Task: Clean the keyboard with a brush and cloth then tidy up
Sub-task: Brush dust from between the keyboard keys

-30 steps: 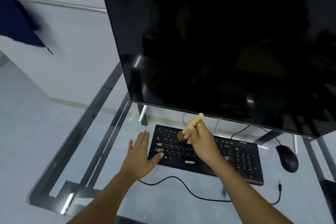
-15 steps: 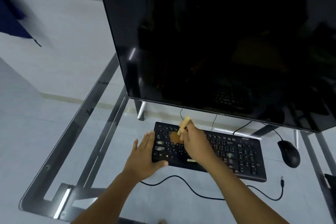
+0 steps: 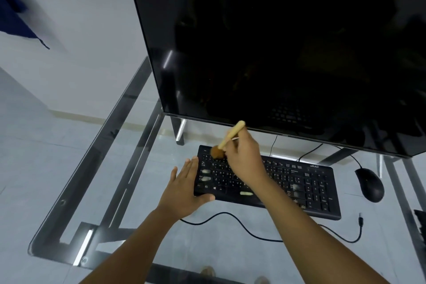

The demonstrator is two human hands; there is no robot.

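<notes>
Your right hand grips a small brush by its pale wooden handle, fingers curled round it, with the handle tilting up and away toward the screen. The brush's brown bristle head rests on the far left corner of a black keyboard, on the top rows of keys. Your left hand lies flat and relaxed against the keyboard's left end, fingers straight and pointing away from you, and the thumb hooks along the near left edge; it holds nothing. The keyboard sits on a glass desk with a dark metal frame, angled so that its right end is nearer to you. Several keys carry pale smudges, including two on the left side, one on the space bar and a couple toward the right. A large black monitor, switched off, stands just behind the keyboard and fills most of the upper view. A black mouse lies on the glass just beyond the keyboard's right end. A loose black cable curls across the glass in front of the keyboard, ending in a plug at the right. No cloth for wiping can be made out on the desk.
</notes>
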